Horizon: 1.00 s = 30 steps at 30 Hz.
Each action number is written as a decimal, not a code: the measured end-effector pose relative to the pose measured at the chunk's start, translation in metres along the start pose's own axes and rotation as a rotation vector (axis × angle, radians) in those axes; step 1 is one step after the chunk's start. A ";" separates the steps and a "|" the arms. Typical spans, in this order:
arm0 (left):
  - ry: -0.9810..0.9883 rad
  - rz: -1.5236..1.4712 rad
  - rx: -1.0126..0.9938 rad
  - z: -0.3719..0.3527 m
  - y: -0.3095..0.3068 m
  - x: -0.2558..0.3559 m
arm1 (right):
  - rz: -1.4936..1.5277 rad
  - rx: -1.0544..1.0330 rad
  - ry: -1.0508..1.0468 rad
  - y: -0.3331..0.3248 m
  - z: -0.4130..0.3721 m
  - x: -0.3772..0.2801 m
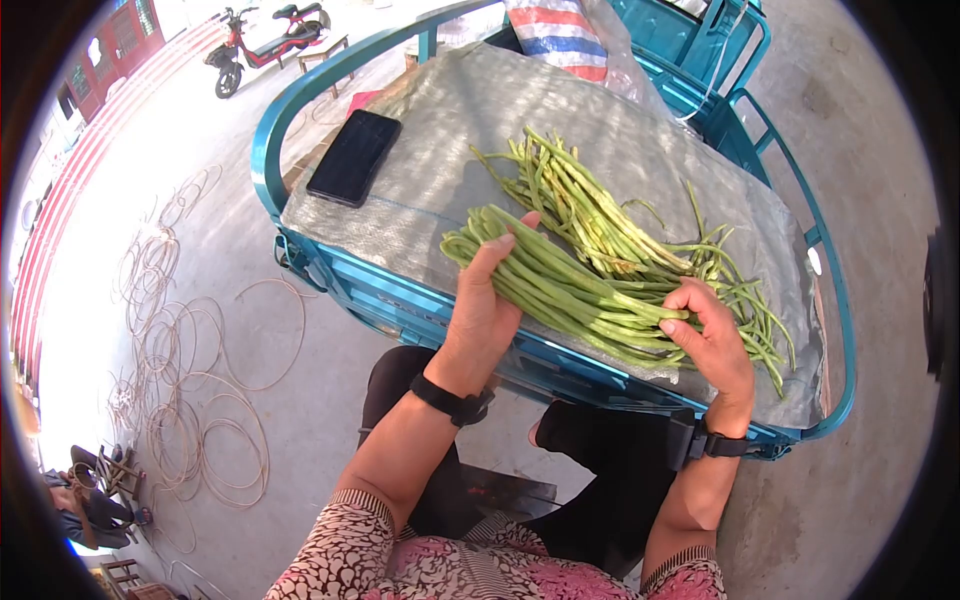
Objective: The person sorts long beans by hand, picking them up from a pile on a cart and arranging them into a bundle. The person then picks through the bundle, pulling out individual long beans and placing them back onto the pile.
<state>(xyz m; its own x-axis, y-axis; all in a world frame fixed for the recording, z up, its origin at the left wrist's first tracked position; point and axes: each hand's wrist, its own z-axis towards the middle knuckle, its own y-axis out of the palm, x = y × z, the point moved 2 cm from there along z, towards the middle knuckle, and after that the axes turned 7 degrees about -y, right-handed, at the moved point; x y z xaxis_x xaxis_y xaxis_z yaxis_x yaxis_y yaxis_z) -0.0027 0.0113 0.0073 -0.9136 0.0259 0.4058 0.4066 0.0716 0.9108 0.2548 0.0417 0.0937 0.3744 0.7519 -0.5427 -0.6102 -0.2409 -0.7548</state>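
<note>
A thick bundle of long green beans (570, 290) lies across my left hand (488, 300), whose thumb and fingers wrap round its left part. My right hand (712, 335) pinches the beans near the bundle's right end between thumb and fingers. Just behind the bundle, a second pile of yellower beans (590, 205) rests on the grey woven sheet (430, 120). Loose thin beans trail off to the right, beside and beyond my right hand. A black phone (354, 157) lies flat on the sheet at the left.
Blue metal rails (268, 150) edge the cart bed round the sheet. A striped bag (560, 42) stands at the back. Coiled cable (175, 350) lies on the ground at left, a red scooter (270, 45) beyond. A person (90, 510) is at the lower left.
</note>
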 end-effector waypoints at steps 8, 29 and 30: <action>0.032 -0.074 -0.021 0.001 0.000 -0.001 | 0.414 0.210 0.007 -0.006 -0.005 0.009; 0.012 -0.108 0.039 0.006 -0.013 -0.004 | -0.078 0.147 0.017 0.024 0.020 -0.010; 0.004 -0.108 0.058 0.007 -0.012 -0.004 | -0.072 0.132 0.004 0.026 0.021 -0.009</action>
<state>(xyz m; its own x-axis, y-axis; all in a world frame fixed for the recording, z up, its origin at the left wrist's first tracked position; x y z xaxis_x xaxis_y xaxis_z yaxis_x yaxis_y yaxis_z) -0.0037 0.0170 -0.0063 -0.9519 0.0106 0.3063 0.3050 0.1311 0.9433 0.2211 0.0419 0.0869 0.4234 0.7617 -0.4905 -0.6682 -0.1030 -0.7368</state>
